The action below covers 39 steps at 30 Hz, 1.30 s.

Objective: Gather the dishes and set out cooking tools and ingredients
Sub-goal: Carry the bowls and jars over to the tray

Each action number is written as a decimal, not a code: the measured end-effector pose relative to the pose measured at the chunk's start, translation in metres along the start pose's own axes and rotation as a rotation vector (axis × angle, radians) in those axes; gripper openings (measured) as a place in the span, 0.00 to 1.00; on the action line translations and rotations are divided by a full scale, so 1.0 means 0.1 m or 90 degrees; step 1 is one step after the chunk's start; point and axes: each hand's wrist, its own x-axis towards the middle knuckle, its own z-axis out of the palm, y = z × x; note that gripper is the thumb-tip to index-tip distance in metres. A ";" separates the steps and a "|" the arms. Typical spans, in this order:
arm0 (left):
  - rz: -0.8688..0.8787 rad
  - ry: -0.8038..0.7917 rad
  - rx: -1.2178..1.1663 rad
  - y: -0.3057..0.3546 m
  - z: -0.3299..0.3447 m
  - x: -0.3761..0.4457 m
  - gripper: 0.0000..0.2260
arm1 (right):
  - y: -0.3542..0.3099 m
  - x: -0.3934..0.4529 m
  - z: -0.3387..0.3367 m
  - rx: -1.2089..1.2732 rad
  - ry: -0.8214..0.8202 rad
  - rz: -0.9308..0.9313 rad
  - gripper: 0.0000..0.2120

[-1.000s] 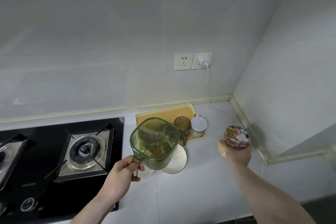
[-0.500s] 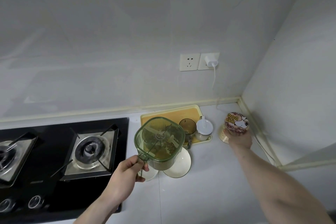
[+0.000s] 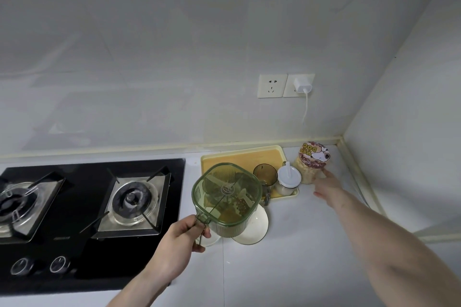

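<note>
My left hand (image 3: 183, 234) grips the handle of a green see-through spice box (image 3: 227, 197) with divided compartments, held above the counter over a white plate (image 3: 257, 228). A jar with a cartoon-dog lid (image 3: 313, 162) stands on the counter near the back right corner. My right hand (image 3: 329, 185) is just in front of the jar with fingers stretched out, a fingertip at its base, no longer gripping it. On a yellow tray (image 3: 239, 157) stand a brown cup (image 3: 265, 174) and a white-lidded jar (image 3: 288, 180).
A black gas hob (image 3: 94, 207) with two burners fills the left side. A small white dish (image 3: 212, 239) peeks out under the spice box. Wall sockets (image 3: 285, 85) with a plugged charger sit above the tray. Walls meet at the right corner.
My right hand carried the dog-lid jar back toward the corner, set it down and let go. The left hand kept holding the spice box almost still.
</note>
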 end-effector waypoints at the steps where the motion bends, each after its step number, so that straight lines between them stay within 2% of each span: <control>1: 0.000 0.000 0.000 -0.01 0.00 -0.01 0.14 | 0.00 0.00 -0.04 -0.009 -0.016 0.000 0.29; 5: 0.006 -0.014 -0.001 -0.03 0.02 -0.03 0.13 | 0.15 -0.06 -0.04 0.002 0.020 -0.012 0.25; 8: 0.016 -0.042 -0.004 -0.05 0.03 -0.03 0.12 | 0.44 -0.31 0.04 0.018 0.098 -0.017 0.21; 12: 0.031 -0.102 0.012 -0.11 0.08 -0.01 0.12 | 0.98 -0.76 0.21 0.043 0.153 -0.011 0.14; 14: 0.036 -0.135 0.026 -0.15 0.13 0.03 0.12 | 1.17 -0.95 0.28 0.104 0.201 0.020 0.12; 17: 0.041 -0.184 0.046 -0.22 0.27 0.10 0.11 | 1.28 -1.27 0.30 0.283 0.162 0.026 0.10; 22: 0.042 -0.250 0.076 -0.30 0.52 0.16 0.15 | 1.22 -1.83 0.16 0.339 0.177 -0.005 0.06; 31: 0.044 -0.306 0.105 -0.43 0.75 0.11 0.13 | 1.17 -2.51 -0.10 0.298 0.157 -0.077 0.12; 35: 0.044 -0.337 0.138 -0.45 0.94 0.10 0.12 | 1.29 -2.62 -0.09 0.271 0.141 -0.043 0.14; 39: 0.026 -0.383 0.182 -0.55 1.18 0.15 0.10 | 1.44 -2.66 -0.04 0.265 0.137 0.012 0.23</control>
